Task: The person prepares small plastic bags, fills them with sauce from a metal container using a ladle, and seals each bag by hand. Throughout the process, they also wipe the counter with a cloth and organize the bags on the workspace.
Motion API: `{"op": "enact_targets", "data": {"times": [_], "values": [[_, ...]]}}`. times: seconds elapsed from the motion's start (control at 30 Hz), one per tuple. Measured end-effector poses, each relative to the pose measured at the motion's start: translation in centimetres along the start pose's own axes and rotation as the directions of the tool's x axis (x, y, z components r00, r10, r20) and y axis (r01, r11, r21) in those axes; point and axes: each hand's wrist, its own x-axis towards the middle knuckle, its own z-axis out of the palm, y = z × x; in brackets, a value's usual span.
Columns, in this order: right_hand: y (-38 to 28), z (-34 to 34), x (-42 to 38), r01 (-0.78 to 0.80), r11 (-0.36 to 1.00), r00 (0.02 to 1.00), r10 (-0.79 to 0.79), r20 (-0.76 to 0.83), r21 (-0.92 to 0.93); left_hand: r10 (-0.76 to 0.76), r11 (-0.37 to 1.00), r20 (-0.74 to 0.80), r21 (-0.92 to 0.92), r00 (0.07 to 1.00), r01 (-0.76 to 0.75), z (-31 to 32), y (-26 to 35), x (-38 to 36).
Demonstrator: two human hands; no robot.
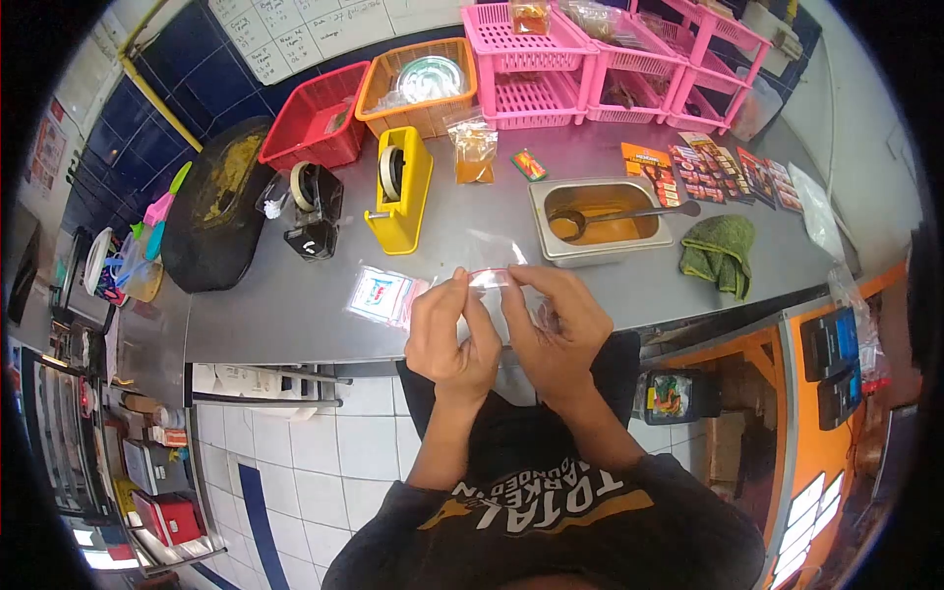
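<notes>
Between both hands is a small clear zip bag [490,279] with a red line along its top. My left hand [447,329] pinches one end of that edge, and my right hand [559,329] pinches the other. Just left of my left hand lies a pack of clear zip bags [382,295] with a printed label. Beyond my right hand stands a steel pan [551,251] of orange-brown sauce, a ladle [639,212] resting in it. A filled clear bag of brownish liquid [474,157] stands farther back.
A yellow tape dispenser [405,202] and a black one [313,216] stand left on the steel counter [265,320]. Behind are a red basket [313,118], an orange basket [418,113] and pink racks [536,103]. At right lie a green cloth [718,254] and printed packets [703,169].
</notes>
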Motion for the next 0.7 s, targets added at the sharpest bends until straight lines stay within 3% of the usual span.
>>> {"op": "enact_targets", "data": {"times": [0.23, 0.3, 0.37, 0.43, 0.5, 0.53, 0.6, 0.63, 0.7], "values": [[0.9, 0.4, 0.0, 0.088, 0.994, 0.987, -0.079, -0.138, 0.063, -0.072, 0.994, -0.066, -0.089, 0.995, 0.067, 0.7, 0.7, -0.6], [0.5, 0.5, -0.2, -0.133, 0.969, 0.983, 0.155, -0.095, 0.211, -0.060, 0.991, -0.098, -0.122, 0.993, 0.048, 1.3, 0.7, -0.5], [0.7, 0.7, -0.2, -0.303, 0.857, 0.942, 0.335, -0.003, 0.417, -0.265, 0.915, 0.015, -0.312, 0.964, 0.256, 1.2, 1.3, -0.5], [1.2, 0.6, -0.6, -0.430, 0.640, 0.882, 0.448, 0.146, 0.637, -0.461, 0.741, 0.214, -0.441, 0.862, 0.506, 0.3, 2.0, -0.5], [2.2, -0.9, 0.0, -0.652, 0.351, 0.743, 0.470, 0.476, 0.672, -0.591, 0.466, 0.470, -0.465, 0.656, 0.753, -1.4, 2.1, 0.3], [2.8, -1.9, 0.4, -0.746, 0.193, 0.647, 0.438, 0.625, 0.637, -0.562, 0.226, 0.621, -0.521, 0.547, 0.823, -2.2, 1.6, 1.0], [3.8, -3.5, 1.8, -0.829, 0.003, 0.524, 0.355, 0.774, 0.560, -0.368, -0.282, 0.865, -0.454, 0.341, 0.845, -4.1, 0.2, 2.4], [4.0, -4.1, 2.3, -0.858, -0.092, 0.460, 0.301, 0.836, 0.505, -0.302, -0.314, 0.914, -0.363, 0.270, 0.877, -4.8, -0.1, 3.1], [3.1, -4.0, 2.7, -0.843, -0.089, 0.479, 0.323, 0.816, 0.530, -0.173, -0.359, 0.953, -0.295, 0.248, 0.886, -5.6, -0.6, 3.5]]}}
